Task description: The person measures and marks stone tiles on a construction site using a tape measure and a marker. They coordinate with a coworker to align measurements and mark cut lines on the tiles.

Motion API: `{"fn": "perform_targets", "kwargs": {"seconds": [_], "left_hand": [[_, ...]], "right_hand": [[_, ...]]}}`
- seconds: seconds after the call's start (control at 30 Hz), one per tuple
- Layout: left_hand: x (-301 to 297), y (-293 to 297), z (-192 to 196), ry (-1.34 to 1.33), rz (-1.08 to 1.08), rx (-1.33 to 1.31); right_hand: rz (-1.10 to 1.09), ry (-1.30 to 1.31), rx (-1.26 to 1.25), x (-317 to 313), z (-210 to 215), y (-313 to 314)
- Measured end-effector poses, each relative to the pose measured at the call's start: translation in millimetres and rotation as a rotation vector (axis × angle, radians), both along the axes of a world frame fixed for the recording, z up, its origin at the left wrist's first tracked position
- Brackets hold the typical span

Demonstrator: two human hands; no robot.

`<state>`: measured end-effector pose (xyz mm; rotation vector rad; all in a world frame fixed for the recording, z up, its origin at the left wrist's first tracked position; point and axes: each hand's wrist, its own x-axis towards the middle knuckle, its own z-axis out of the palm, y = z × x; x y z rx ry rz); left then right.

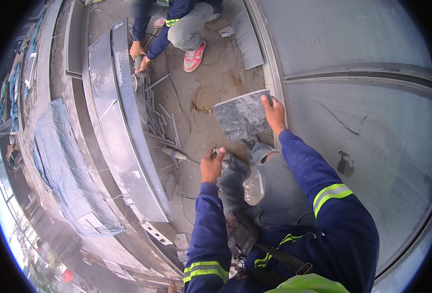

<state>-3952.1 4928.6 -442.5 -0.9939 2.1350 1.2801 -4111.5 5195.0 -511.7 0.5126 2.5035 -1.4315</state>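
My right hand grips the right edge of a dark grey slab, a flat, roughly rectangular piece with pale smears on its face, held up in front of my knees. My left hand is lower and to the left, apart from the slab. Its thumb and fingers are pinched together; a small pale thing seems to show at the fingertips, too small to name. Left of this hand, a pale tube with a pointed nozzle lies on the ground.
Ahead, a crouching co-worker's hands hold a power tool by a long grey panel. Loose metal strips and a cable litter the ground. Large glass panes rise on my right; a blue sheet lies beyond the ledge.
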Motion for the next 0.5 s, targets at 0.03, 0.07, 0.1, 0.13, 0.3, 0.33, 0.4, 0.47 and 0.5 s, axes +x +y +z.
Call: {"fn": "perform_targets", "kwargs": {"seconds": [0.03, 0.07, 0.1, 0.13, 0.3, 0.33, 0.4, 0.47, 0.5], "left_hand": [[-1.8, -3.2, -22.4, 0.021, 0.078, 0.094], [-4.9, -7.6, -42.4, 0.013, 0.155, 0.174], [-8.3, -11.1, -59.2, -0.001, 0.241, 0.257], [-12.7, -13.3, -73.8, 0.05, 0.302, 0.313], [-24.0, -32.1, -121.0, 0.005, 0.366, 0.526], [-25.2, -34.9, -130.2, 0.031, 0.404, 0.56], [-27.0, -40.1, -149.8, 0.116, 0.414, 0.652], [-31.0, -49.2, -171.7, 0.114, 0.353, 0.654], [-33.6, -54.4, -183.2, 0.088, 0.282, 0.626]], "right_hand": [[0.02, 0.01, -0.016, -4.5, -11.0, -7.0], [0.04, 0.011, -0.033, -7.3, -21.8, -14.3], [0.052, 0.009, -0.048, -9.6, -32.3, -20.7], [0.093, 0.023, -0.09, -12.5, -42.7, -26.5], [0.304, -0.112, -0.09, -36.6, -91.5, -49.2], [0.311, -0.117, -0.131, -43.4, -101.4, -55.1], [0.376, -0.078, -0.183, -60.1, -122.0, -69.4], [0.469, -0.058, -0.175, -81.5, -143.6, -85.1], [0.531, -0.04, -0.203, -94.3, -154.0, -92.5]]}}
